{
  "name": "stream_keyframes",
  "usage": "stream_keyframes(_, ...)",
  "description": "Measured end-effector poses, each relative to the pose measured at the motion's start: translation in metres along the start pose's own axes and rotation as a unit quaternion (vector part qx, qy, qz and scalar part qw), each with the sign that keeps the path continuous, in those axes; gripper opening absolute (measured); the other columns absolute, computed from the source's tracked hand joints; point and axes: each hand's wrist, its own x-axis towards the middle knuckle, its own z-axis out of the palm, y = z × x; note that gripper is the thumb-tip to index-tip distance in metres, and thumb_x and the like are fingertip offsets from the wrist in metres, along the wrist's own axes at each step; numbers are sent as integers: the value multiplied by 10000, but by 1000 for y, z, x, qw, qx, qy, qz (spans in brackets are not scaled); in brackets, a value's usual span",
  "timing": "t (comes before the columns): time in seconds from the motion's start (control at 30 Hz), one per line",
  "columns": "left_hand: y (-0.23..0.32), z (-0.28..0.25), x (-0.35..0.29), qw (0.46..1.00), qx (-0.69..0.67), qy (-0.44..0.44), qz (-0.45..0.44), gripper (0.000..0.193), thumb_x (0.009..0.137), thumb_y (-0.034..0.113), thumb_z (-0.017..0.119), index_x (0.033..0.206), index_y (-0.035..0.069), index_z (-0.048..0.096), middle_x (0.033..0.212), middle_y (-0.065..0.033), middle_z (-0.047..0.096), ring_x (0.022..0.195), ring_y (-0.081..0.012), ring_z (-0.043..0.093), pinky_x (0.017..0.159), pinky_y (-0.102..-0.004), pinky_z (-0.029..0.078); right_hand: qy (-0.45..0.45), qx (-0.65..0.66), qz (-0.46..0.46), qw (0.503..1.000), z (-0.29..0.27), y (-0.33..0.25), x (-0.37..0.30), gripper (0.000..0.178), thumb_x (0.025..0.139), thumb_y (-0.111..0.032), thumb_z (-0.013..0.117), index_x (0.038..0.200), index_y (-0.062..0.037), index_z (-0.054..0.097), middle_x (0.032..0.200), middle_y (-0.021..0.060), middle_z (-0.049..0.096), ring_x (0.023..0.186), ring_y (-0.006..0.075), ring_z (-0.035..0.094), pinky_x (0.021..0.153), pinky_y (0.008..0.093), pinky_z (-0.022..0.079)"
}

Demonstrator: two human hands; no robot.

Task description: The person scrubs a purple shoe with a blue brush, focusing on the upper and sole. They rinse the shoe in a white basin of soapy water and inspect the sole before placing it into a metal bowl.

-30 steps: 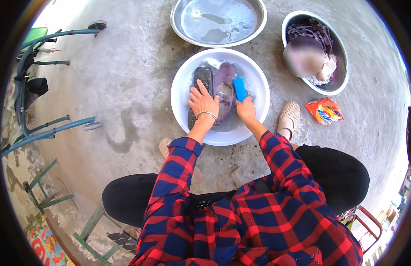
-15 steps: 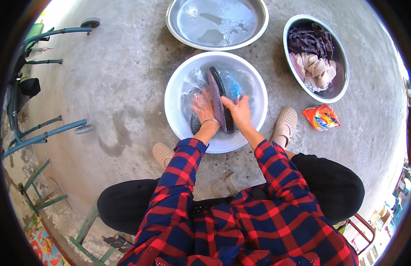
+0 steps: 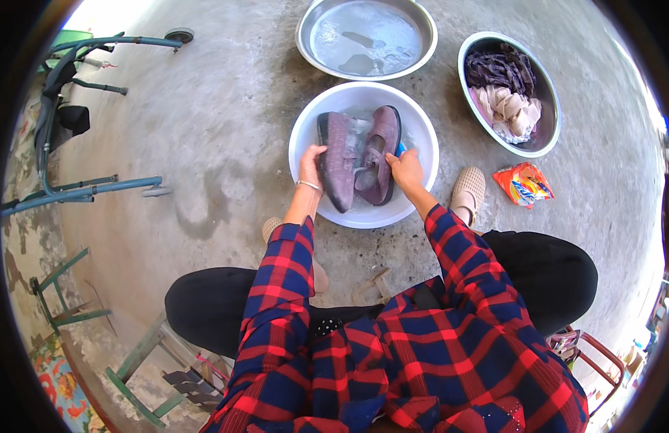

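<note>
Two purple-brown shoes with black soles are in a white basin (image 3: 302, 191) of water between my feet. My left hand (image 3: 310, 164) grips the left shoe (image 3: 339, 162) by its outer side, the thumb on the upper. That shoe is turned on its side, sole toward the left. With my right hand (image 3: 407, 172) I hold the right shoe (image 3: 380, 155) by its outer edge, and its strap and opening face up. A bit of something blue (image 3: 400, 149) shows behind the right shoe, too hidden to name.
Beyond the basin stands a metal basin (image 3: 421, 58) holding shallow water. A metal tub (image 3: 553, 115) with dark and beige cloth is at the far right, an orange packet (image 3: 523, 185) in front of it. A blue metal frame (image 3: 125, 41) with wheels stands on the left.
My left hand has come out from beside the shoes and now grips the left one. Both shoes are apart and turned more face up; before, one stood on edge in my right hand.
</note>
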Motion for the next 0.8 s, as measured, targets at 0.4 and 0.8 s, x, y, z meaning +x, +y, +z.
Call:
stream_keyframes(0.4,-11,9,-77,977,-165,-130,-29,585,861,478,577,1238,30,584,1176,-154,649,1043,-321,638,939,-455,510,73,98,-169,978,-55,-35,-84,490,822,-493,653,1060,-68,610,868,170,688,854,368,666,763,452,497)
stream_keyframes(0.8,-6,31,-148,952,-182,-246,-14,566,966,474,483,1343,52,501,1265,-161,599,1110,-316,608,983,-468,484,30,-143,-377,915,-66,-104,-137,412,934,-408,534,980,1,521,764,266,663,736,448,660,663,559,505)
